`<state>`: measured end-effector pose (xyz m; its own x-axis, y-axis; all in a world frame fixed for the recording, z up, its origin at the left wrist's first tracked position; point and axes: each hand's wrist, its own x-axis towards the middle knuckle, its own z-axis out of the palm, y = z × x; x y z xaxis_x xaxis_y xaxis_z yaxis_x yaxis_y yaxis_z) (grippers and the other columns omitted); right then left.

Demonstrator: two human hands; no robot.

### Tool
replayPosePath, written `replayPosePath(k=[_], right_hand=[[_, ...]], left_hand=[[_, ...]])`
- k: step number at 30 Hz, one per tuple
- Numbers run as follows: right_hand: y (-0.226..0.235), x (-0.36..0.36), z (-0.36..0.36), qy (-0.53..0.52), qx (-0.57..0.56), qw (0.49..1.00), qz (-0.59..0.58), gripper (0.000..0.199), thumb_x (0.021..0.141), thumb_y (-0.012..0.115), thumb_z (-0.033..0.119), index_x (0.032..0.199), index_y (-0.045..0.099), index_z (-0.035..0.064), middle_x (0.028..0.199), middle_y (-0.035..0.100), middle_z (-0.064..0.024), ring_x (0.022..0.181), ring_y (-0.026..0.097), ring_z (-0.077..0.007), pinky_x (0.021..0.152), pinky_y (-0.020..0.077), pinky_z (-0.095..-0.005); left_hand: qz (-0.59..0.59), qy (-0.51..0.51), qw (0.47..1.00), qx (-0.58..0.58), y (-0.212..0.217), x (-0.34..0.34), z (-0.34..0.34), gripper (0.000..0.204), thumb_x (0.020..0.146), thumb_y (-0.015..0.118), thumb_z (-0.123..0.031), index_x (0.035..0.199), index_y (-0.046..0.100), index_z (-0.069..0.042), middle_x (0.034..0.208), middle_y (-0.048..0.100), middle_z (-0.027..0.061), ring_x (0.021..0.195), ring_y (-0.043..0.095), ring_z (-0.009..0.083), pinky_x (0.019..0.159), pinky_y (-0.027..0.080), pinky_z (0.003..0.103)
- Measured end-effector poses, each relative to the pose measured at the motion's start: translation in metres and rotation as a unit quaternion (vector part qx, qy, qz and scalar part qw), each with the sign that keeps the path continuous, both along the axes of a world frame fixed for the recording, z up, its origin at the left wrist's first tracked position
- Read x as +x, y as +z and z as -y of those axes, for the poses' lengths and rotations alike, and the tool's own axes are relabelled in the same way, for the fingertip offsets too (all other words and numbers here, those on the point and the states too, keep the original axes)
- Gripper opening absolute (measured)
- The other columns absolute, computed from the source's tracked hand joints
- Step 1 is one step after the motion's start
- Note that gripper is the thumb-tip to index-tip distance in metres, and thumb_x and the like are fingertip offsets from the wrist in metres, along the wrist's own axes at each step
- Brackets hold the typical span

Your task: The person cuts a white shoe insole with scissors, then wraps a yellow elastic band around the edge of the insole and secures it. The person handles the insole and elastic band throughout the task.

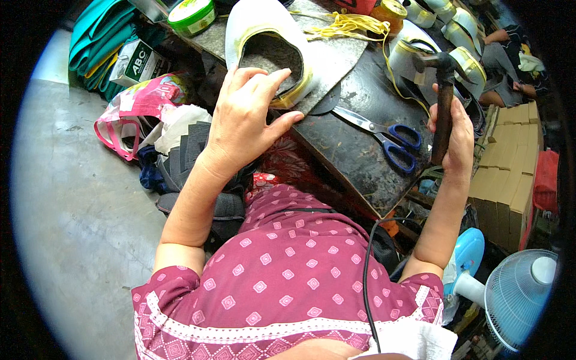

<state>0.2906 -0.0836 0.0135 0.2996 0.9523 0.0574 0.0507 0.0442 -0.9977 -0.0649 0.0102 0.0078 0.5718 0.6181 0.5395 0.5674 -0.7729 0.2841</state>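
Note:
A white shoe upper with a yellowish band round its opening lies on a grey sheet at the table's near left corner. Over the near rim of that opening is my left hand, its thumb and index finger spread apart; whether the fingertips touch the upper I cannot tell. My right hand is raised at the table's right side, wrapped round the dark handle of a hammer whose metal head points up. Between the two hands, scissors with blue handles lie on the black tabletop.
Yellow tape trails over the table. More white shoe uppers pile up at the far right, near another person's hand. Cardboard pieces and a fan stand right; a pink bag sits left.

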Motion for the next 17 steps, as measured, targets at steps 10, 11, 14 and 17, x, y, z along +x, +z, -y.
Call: replayPosePath(k=[10,11,14,17], right_hand=[[0.007,-0.065,0.009,0.031,0.087,0.995,0.023,0.044,0.099,0.053,0.025,0.133,0.046,-0.0022,0.087,0.058,-0.0094,0.073,0.056,-0.0129,0.070,0.0463,-0.0255],[0.008,-0.070,0.009,0.037,0.095,0.994,0.038,0.044,0.099,0.054,0.026,0.133,0.046,-0.0012,0.087,0.058,-0.0095,0.072,0.056,-0.0129,0.069,0.0465,-0.0259],[0.012,-0.077,0.006,0.070,0.114,0.991,-0.031,0.041,0.101,0.053,0.030,0.129,0.047,0.0004,0.087,0.058,-0.0107,0.065,0.055,-0.0135,0.060,0.0461,-0.0250],[0.017,-0.080,0.002,0.067,0.177,0.979,-0.076,0.045,0.100,0.052,0.038,0.127,0.047,0.0018,0.083,0.056,-0.0116,0.059,0.052,-0.0144,0.053,0.0434,-0.0247]], left_hand=[[0.018,-0.030,0.995,0.096,0.014,-0.004,-0.004,0.022,0.076,0.075,-0.016,0.093,0.065,-0.006,0.076,0.063,0.0062,0.079,0.061,0.0252,0.100,0.042,0.047],[0.025,-0.047,0.993,0.104,0.020,-0.003,0.000,0.024,0.075,0.077,-0.014,0.094,0.065,-0.005,0.076,0.062,0.0066,0.079,0.061,0.0254,0.099,0.044,0.048],[0.139,-0.140,0.980,0.020,0.037,-0.002,0.015,0.027,0.073,0.079,-0.011,0.096,0.066,-0.003,0.076,0.063,0.0075,0.073,0.061,0.0253,0.088,0.049,0.041],[0.303,-0.245,0.898,-0.205,0.055,-0.014,0.029,0.027,0.077,0.079,-0.009,0.099,0.067,0.000,0.080,0.066,0.0089,0.069,0.062,0.0232,0.070,0.051,0.029]])
